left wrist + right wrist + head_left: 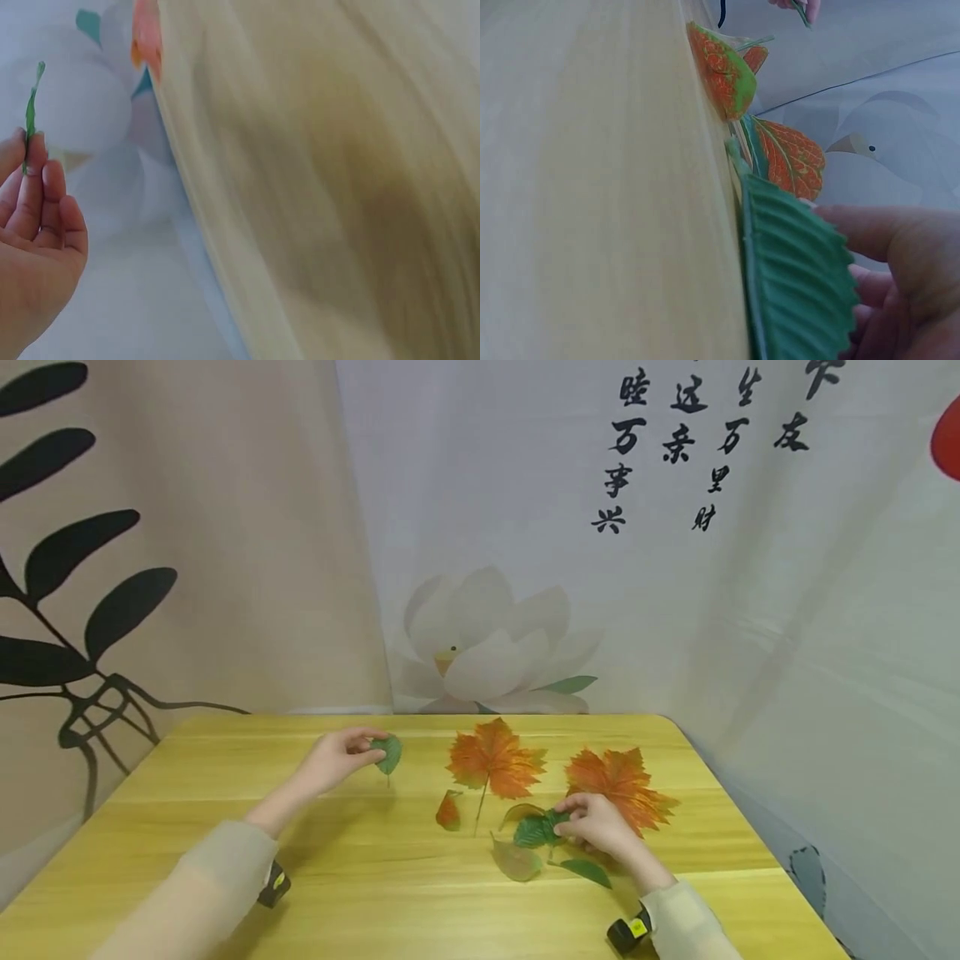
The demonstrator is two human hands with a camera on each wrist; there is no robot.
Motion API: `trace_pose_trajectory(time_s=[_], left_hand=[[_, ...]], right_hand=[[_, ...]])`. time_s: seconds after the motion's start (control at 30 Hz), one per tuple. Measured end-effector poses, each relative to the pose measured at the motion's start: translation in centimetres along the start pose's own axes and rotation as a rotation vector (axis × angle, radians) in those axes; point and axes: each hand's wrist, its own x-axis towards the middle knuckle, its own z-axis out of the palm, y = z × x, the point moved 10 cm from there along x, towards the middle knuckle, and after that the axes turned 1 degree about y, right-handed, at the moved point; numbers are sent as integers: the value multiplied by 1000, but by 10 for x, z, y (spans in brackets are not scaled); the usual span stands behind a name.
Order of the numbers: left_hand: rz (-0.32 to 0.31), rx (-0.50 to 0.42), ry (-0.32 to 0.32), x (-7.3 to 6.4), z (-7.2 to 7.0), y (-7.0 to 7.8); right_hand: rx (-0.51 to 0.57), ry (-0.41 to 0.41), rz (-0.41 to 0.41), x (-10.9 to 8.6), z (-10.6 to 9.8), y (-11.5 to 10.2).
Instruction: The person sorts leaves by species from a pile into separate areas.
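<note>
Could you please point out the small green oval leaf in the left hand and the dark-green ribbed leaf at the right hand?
Small green oval leaf [391, 754]: head view, visible middle of the blade.
Dark-green ribbed leaf [799, 274]: right wrist view, middle of the blade.

Glossy, smooth wood-grain tabletop [390, 893], ridged plastic-looking green leaf [799, 277], matt, faintly creased cloth backdrop [262, 543]

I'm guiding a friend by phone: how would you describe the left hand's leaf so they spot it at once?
Start at the yellow table. Over its far part, the left hand pinches a small green leaf, the only green one left of the orange leaves.
</note>
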Motion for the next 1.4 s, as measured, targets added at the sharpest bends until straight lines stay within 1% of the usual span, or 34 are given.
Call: trace_pose_trajectory(time_s=[0.1, 0.23, 0.33, 0.47, 0.63, 0.8, 0.9, 1.17, 1.3, 1.4], left_hand=[[-8, 13, 17, -4, -20, -6], [1, 33, 34, -8, -45, -10], [0, 78, 49, -11, -60, -14], [-14, 117, 50, -13, -74, -22], [-33, 113, 61, -12, -85, -30], [-68, 94, 68, -5, -90, -38], [-80, 100, 71, 0, -90, -41], [-51, 81, 61, 20, -85, -43], [-30, 75, 35, 28, -78, -49], [-39, 61, 22, 34, -72, -56]], right_hand=[[2, -4, 0, -1, 0, 0], [-13, 3, -1, -1, -1, -1], [-21, 9, 4, -1, -1, -1], [-6, 8, 21, -1, -1, 1], [8, 6, 19, -2, -1, 2], [20, -6, 8, -2, 1, 1], [26, -10, 1, -2, 2, -1], [15, -23, -8, -1, 4, -1], [18, -24, -5, 0, 4, 0], [22, -21, 4, 0, 3, 1]])
